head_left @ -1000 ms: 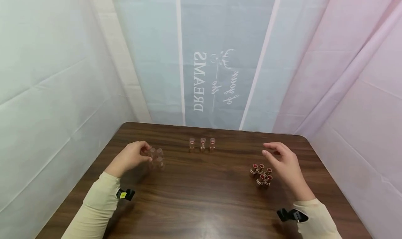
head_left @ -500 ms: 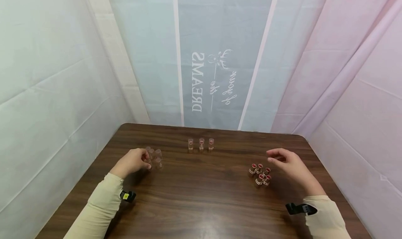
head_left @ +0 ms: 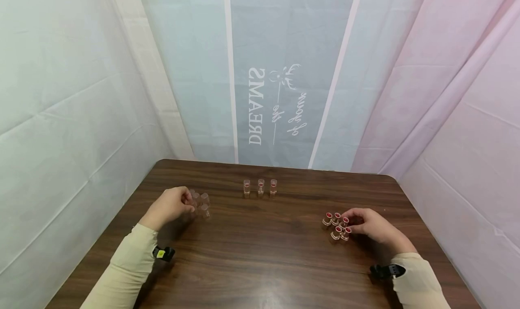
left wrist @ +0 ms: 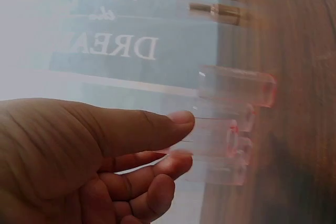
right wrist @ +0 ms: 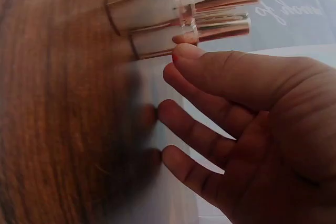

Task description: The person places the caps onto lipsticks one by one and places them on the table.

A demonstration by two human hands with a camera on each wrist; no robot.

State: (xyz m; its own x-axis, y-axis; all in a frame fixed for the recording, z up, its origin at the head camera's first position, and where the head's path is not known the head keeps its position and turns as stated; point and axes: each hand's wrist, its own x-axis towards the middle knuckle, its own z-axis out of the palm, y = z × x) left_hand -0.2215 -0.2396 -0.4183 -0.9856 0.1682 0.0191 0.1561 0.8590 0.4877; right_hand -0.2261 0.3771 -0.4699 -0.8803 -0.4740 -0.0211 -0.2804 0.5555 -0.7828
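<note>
My left hand (head_left: 172,203) pinches a clear plastic cap (left wrist: 210,136) between thumb and fingertips. Around it stand several similar clear caps (left wrist: 236,85), close together at the left of the table. At the right, my right hand (head_left: 371,225) has thumb and index finger around the rearmost lipstick (head_left: 345,221) of a tight cluster. Its index tip is hidden behind that tube in the right wrist view, while the other fingers hang curved below. The remaining uncapped lipsticks (head_left: 336,232) stand upright, gold-coloured with red tops.
Three lipsticks (head_left: 261,186) with clear covers stand in a row at the back middle of the dark wooden table (head_left: 260,255). White and blue cloth (head_left: 284,43) with mirrored lettering hangs behind, and pale sheets rise on both sides.
My right hand has come down from above to the rearmost lipstick of its cluster. The left hand dipped, then rose a little beside the caps. The row at the back stays put.
</note>
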